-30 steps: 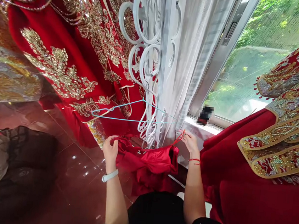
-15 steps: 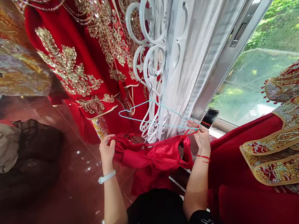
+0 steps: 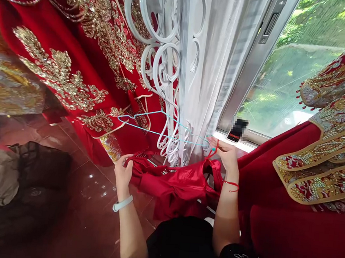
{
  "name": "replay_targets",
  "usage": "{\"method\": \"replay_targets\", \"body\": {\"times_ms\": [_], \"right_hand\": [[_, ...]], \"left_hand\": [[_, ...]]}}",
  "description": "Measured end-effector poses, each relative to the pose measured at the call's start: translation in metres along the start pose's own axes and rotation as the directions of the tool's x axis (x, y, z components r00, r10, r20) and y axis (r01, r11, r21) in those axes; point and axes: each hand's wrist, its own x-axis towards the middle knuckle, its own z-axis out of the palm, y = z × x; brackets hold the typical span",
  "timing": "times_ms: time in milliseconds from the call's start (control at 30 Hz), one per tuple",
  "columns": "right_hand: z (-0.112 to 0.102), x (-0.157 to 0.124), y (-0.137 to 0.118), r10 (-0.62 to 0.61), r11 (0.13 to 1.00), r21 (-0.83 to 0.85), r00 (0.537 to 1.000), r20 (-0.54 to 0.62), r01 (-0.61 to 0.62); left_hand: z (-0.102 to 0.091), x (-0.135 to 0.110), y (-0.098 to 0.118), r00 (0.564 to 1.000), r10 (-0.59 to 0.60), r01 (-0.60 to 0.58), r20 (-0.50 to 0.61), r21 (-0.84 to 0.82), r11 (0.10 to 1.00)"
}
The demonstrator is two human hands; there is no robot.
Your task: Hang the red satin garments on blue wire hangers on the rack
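Note:
A red satin garment (image 3: 182, 179) spans the space between my hands, its lower part hanging toward the floor. My left hand (image 3: 123, 171) is closed on the gathered fabric at its left end. A thin light-blue clothes hanger (image 3: 147, 129) floats above the garment, its hook up near a white metal scroll rack. My right hand (image 3: 225, 151) pinches the hanger's right end, and a narrow red strap (image 3: 213, 150) loops over that end beside the fingertips. The garment's dark opening lies just below this hand. The hanger's left end is bare.
Red gowns with gold beading (image 3: 73, 77) hang at left. The white scroll rack (image 3: 161, 29) stands ahead, by a pale curtain (image 3: 212, 67). A phone (image 3: 235, 131) rests on the windowsill. Beaded red garments (image 3: 324, 173) hang at right; a dark mesh-covered bundle (image 3: 38, 172) is at left.
The hanger has shifted left and tilted, its left end now higher. My right hand has moved slightly left with the strap over the hanger's end. My left hand keeps its hold.

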Motion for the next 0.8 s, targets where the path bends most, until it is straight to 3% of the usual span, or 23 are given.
{"method": "replay_targets", "body": {"times_ms": [133, 267, 433, 600, 700, 800], "right_hand": [[0.016, 0.015, 0.003, -0.037, 0.996, -0.080, 0.999, -0.037, 0.034], [0.038, 0.032, 0.003, -0.026, 0.991, -0.128, 0.998, 0.052, 0.032], [0.070, 0.044, 0.009, -0.064, 0.971, -0.225, 0.993, 0.099, 0.085], [0.085, 0.037, 0.015, -0.060, 0.904, -0.403, 0.976, 0.207, 0.141], [0.086, 0.032, 0.010, -0.047, 0.843, -0.496, 0.947, 0.318, 0.208], [0.085, 0.027, 0.003, -0.079, 0.765, -0.590, 0.946, 0.313, 0.259]], "left_hand": [[-0.005, -0.004, -0.007, 1.000, -0.001, 0.000, 0.011, 0.018, 1.000], [-0.014, -0.007, -0.018, 0.998, 0.042, -0.043, 0.042, 0.037, 0.998], [-0.019, -0.014, -0.032, 0.988, 0.061, -0.078, 0.142, 0.113, 0.991], [-0.017, -0.027, -0.045, 0.949, -0.042, -0.006, 0.313, 0.151, 0.988], [-0.016, -0.031, -0.051, 0.965, -0.122, 0.082, 0.232, 0.176, 0.981], [-0.015, -0.031, -0.056, 0.969, -0.212, 0.196, 0.125, 0.131, 0.972]]}}
